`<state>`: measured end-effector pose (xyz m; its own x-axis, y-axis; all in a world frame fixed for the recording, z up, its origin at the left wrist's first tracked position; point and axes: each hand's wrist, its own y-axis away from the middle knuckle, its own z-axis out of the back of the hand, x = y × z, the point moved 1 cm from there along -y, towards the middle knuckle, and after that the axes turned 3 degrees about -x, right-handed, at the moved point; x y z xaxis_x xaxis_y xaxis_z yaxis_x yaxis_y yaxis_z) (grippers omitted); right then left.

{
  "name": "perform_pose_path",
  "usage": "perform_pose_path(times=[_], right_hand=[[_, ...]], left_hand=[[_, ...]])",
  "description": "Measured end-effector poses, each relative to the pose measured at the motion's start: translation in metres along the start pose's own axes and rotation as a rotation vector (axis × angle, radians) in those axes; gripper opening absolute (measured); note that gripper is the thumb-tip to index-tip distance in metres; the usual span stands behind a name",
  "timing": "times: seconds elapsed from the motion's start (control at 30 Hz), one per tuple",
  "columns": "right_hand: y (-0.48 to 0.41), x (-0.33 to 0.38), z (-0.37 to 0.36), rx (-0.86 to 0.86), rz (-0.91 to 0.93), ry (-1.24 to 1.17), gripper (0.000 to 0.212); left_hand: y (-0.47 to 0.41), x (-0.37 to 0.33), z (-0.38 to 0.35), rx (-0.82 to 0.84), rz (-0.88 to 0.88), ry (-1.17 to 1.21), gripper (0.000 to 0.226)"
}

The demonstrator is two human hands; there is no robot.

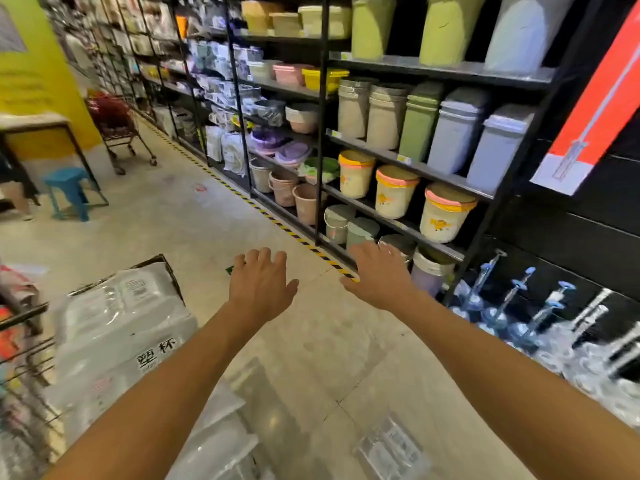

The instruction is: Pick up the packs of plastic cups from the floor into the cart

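Nothing's being held right now: the left grip [261,289] and right grip [379,275] are both stretched out in front, fingers spread and empty, probably kept free for the next grab. Some packs of plastic cups [221,441] are left lying on the floor [346,341]. A bigger pile [128,327] is stacked by the wire cart [20,341] at left; whether it's inside can't be told. Pale tiled shop aisle, lined with shelves [398,157] of buckets and bins.

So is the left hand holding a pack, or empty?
Empty. The left hand is stretched out above the floor, fingers spread and relaxed, with nothing in its grip.
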<state>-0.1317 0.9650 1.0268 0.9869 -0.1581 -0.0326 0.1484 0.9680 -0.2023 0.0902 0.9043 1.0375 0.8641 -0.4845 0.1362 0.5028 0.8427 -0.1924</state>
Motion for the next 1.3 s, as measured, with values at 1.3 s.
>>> perform_pose_path(times=[1.3], right_hand=[[0.119,-0.309,-0.639,0.823,-0.219,-0.227,0.070]], left_hand=[[0.008,-0.381,-0.617,0.743,0.333,0.253,0.063]])
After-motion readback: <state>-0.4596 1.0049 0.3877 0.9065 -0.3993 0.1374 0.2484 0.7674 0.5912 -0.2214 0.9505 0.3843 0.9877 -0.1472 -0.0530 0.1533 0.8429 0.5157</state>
